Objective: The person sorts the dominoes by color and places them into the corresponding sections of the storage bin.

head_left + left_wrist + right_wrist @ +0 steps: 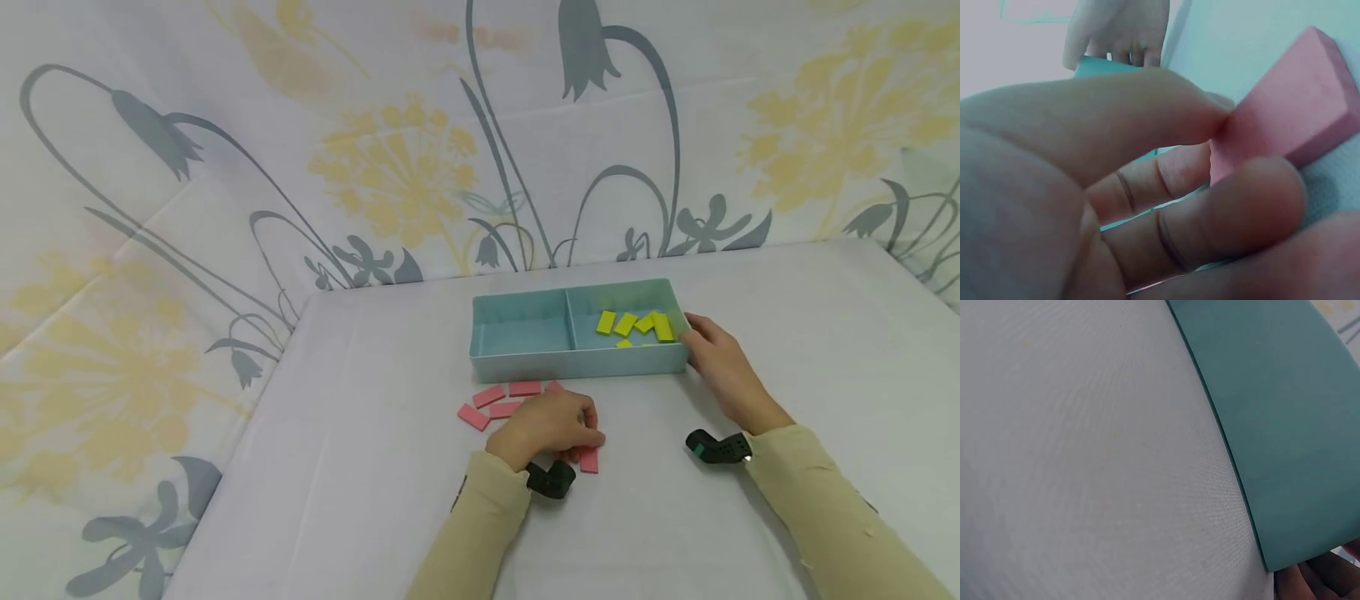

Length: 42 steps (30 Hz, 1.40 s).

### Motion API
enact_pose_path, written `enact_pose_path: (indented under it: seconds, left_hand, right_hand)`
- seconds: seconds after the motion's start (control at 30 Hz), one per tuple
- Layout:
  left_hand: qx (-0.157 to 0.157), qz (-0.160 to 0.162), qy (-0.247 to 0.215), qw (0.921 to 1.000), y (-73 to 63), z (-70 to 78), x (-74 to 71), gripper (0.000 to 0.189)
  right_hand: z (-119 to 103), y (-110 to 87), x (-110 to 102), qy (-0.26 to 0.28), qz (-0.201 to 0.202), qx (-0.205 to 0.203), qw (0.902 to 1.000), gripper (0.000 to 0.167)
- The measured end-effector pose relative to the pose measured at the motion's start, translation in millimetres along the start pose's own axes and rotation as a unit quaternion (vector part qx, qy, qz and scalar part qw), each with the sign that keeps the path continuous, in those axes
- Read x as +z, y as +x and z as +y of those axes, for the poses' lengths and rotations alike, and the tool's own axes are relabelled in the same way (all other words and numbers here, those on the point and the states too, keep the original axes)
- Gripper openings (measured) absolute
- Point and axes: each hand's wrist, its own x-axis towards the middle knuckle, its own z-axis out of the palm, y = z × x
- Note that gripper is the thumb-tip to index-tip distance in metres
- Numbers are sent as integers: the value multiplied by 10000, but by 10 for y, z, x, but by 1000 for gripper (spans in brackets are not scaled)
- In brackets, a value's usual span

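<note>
In the head view my left hand is low over the table, in front of a pale blue two-part box. Seen from the left wrist, its thumb and fingers pinch one end of a pink block, flat and rectangular. Several more pink blocks lie loose around and partly beneath this hand. My right hand holds the box by its right end, thumb near the rim. The right wrist view shows the box's long side wall and some fingers at its corner.
Several yellow blocks lie in the box's right compartment, beside the divider. The left compartment shows its bare floor. A white cloth covers the table, and a flower-printed curtain hangs behind it.
</note>
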Motion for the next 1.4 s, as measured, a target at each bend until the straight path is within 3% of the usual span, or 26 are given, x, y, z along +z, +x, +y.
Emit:
enact_pose_path:
  seconds: [0.1, 0.3, 0.57, 0.83, 1.2, 1.4]
  left_hand:
    - [18, 67, 325, 9994, 0, -1, 9, 14]
    - [-94, 62, 492, 9987, -12, 27, 19, 17]
    - [22, 14, 989, 9951, -18, 87, 6, 15]
    - [103, -202, 579, 9981, -17, 39, -23, 12]
    - [232, -610, -599, 9961, -22, -61, -76, 4]
    - [377, -604, -524, 9961, -23, -89, -88, 7]
  right_hand:
    - [7, 11, 11, 0, -38, 54, 10000, 57]
    - [12, 18, 23, -32, -89, 69, 9999, 58]
    - [5, 9, 1, -25, -24, 53, 10000, 58]
    - [7, -2, 1, -13, -43, 73, 10000, 59]
    - [-14, 14, 6, -59, -26, 121, 9999, 59]
    - [13, 14, 4, -10, -36, 74, 10000, 59]
